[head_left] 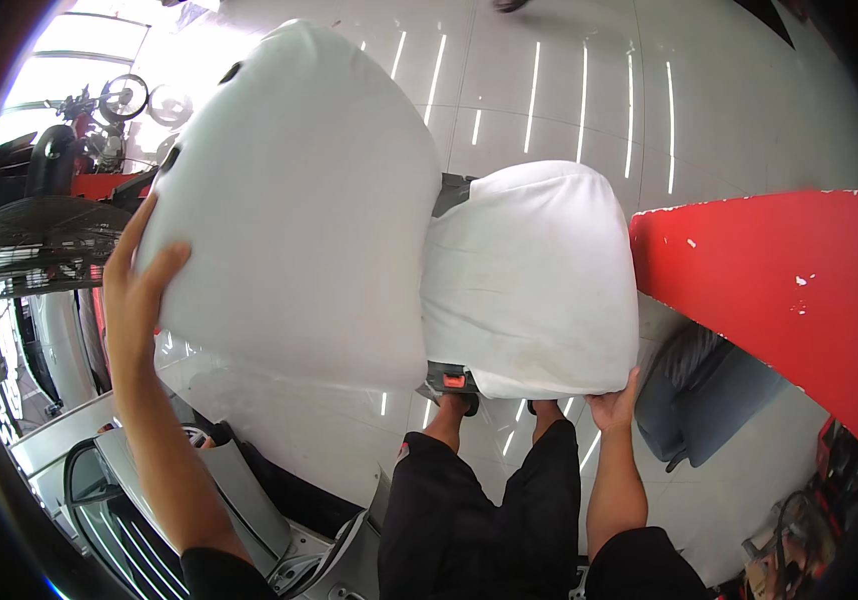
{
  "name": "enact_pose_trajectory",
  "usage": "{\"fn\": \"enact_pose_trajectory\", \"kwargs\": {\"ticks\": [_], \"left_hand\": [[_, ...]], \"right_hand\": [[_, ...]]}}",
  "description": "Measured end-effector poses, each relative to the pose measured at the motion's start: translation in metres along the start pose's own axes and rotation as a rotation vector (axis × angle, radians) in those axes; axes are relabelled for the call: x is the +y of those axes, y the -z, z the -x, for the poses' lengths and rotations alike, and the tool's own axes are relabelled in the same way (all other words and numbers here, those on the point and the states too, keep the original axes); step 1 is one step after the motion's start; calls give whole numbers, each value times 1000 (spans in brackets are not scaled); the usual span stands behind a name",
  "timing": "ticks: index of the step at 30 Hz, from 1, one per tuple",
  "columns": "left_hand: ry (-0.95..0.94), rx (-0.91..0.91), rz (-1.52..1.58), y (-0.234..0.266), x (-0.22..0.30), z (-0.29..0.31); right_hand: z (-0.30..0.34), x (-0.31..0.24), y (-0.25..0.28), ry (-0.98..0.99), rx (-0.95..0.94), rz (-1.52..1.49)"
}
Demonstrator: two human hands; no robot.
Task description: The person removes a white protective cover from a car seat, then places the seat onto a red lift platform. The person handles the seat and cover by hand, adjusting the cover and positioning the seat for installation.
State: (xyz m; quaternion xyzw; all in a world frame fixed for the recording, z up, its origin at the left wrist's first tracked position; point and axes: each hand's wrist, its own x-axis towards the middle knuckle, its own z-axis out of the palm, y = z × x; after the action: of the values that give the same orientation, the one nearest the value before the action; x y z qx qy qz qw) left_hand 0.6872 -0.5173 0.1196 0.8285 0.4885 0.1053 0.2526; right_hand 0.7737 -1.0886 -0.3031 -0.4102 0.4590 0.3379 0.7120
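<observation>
A large car seat wrapped in white fabric covers (399,260) is held up off the glossy tiled floor (549,90), carried between two bare hands. The left hand (139,290) is spread flat, fingers open, against the outer side of the bigger, rounded backrest part, apparently to steady it against tipping. The right hand (614,405) is curled under the lower edge of the smaller cushion part, where the weight seems to be borne. The covers look smooth and slightly soiled near that lower edge; a dark frame with a red buckle piece (454,380) shows between the grips. A red panel (779,290) lies beyond the right hand.
</observation>
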Motion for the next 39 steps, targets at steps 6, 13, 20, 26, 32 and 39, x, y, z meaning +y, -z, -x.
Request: {"fn": "enact_pose_trajectory", "kwargs": {"ticks": [6,13,20,26,32,39], "left_hand": [[-126,-14,65,-9,26,-60],[-145,233,-130,-36,35,-130],[-137,206,-147,-42,58,-154],[24,135,-193,-43,71,-148],[-269,264,-114,-55,57,-174],[-302,215,-45,-64,67,-218]], "right_hand": [[28,-4,-45,17,12,27],[32,-34,-78,17,104,66],[35,-50,-84,10,3,103],[43,-41,-99,119,128,72],[49,-24,-117,290,261,132],[90,-6,-195,1258,398,1120]]}}
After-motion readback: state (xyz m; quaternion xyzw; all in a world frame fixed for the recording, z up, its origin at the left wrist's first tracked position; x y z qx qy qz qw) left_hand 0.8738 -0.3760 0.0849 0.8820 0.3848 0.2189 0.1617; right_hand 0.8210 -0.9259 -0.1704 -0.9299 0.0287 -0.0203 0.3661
